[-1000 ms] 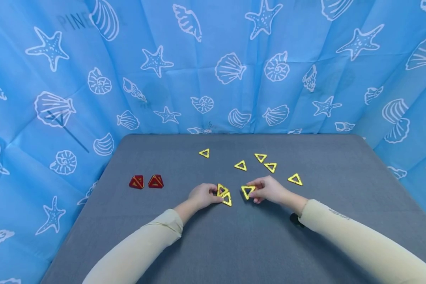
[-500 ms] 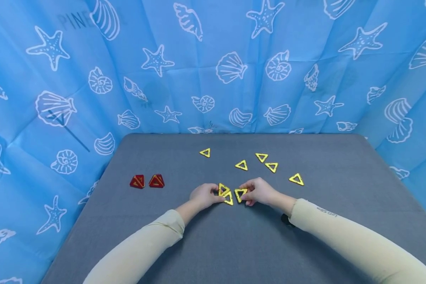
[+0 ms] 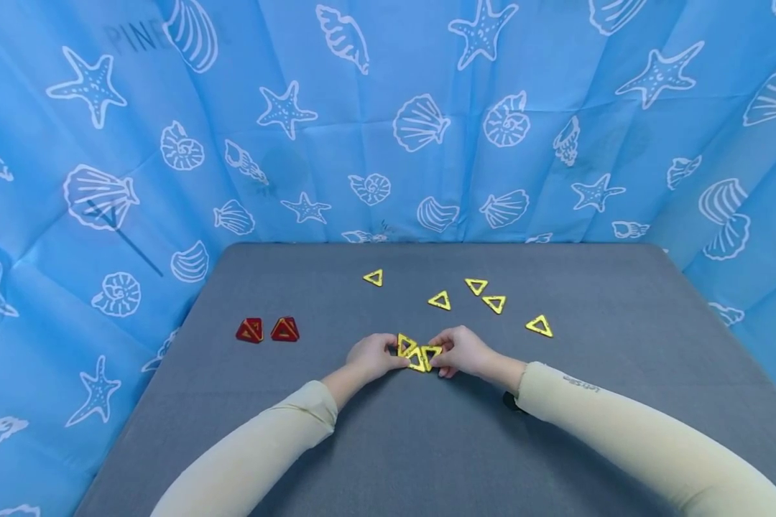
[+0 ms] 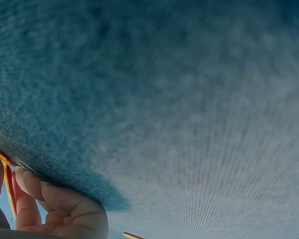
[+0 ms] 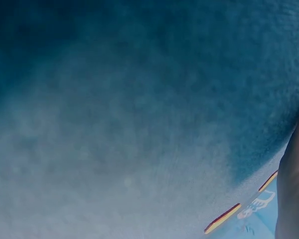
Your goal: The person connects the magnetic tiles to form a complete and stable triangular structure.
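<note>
In the head view my left hand point(image 3: 367, 357) grips two joined yellow triangular magnetic tiles, a left one point(image 3: 400, 346) and a lower one point(image 3: 418, 369). My right hand point(image 3: 467, 350) pinches a third yellow triangular tile point(image 3: 431, 349), its side against the lower tile. All three are near the middle of the table. In the left wrist view, curled fingers point(image 4: 70, 211) are around the thin edge of a tile point(image 4: 10, 186). Only a strip of my right hand point(image 5: 295, 194) shows in the right wrist view; its tile is hidden there.
On the grey table point(image 3: 388, 445), several loose yellow triangular tiles lie beyond my hands, among them one at the back point(image 3: 374, 278) and one at the right point(image 3: 539, 326). Two red triangular pieces point(image 3: 250, 330) point(image 3: 285, 329) sit at the left. A blue curtain point(image 3: 362, 129) hangs behind.
My right hand has moved left with its yellow triangular tile, closing the gap to the pair. My left hand has stayed nearly still, holding its two tiles.
</note>
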### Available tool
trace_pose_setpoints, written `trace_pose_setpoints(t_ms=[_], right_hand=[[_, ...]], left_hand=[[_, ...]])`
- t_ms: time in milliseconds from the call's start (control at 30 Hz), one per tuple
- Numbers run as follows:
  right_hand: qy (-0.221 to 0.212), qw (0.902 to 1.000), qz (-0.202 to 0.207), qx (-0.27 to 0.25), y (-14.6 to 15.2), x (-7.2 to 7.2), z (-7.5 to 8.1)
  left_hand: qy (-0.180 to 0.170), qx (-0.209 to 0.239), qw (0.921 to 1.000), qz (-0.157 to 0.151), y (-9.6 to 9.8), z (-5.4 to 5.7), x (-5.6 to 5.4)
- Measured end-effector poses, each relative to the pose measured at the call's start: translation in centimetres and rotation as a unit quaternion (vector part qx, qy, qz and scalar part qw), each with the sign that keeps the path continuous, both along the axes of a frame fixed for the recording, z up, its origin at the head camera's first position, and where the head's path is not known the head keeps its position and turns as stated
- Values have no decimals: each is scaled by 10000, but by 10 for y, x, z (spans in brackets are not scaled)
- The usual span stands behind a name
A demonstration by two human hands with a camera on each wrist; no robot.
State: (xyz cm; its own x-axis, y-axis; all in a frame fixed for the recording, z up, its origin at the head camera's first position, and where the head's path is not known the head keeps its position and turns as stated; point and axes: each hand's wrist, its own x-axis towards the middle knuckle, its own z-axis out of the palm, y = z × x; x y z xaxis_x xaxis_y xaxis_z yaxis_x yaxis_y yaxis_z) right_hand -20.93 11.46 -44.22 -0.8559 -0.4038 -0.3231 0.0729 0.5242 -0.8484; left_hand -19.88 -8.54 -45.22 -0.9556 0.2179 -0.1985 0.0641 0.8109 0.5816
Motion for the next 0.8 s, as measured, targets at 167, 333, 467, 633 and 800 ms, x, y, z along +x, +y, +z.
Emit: trace_pose_setpoints(t_ms=[167,333,467,633,800], right_hand=[[98,9999,-14,127,-2,-2,0],[284,9995,70,93,-3,-5,-3],[472,9988,75,109,-5,-5,-4],[499,9987,48,90,-8,-7,-2],[535,9985,-60,-45,-9,-10,-1]], left_hand=[[40,-60,10000,-34,2,0,0],[42,-159,9998,-77,2,1,1],[27,-180,9998,-112,2,2,2],[133,-44,9997,-199,-1,1,4],[284,87,9992,-280,-4,0,7]])
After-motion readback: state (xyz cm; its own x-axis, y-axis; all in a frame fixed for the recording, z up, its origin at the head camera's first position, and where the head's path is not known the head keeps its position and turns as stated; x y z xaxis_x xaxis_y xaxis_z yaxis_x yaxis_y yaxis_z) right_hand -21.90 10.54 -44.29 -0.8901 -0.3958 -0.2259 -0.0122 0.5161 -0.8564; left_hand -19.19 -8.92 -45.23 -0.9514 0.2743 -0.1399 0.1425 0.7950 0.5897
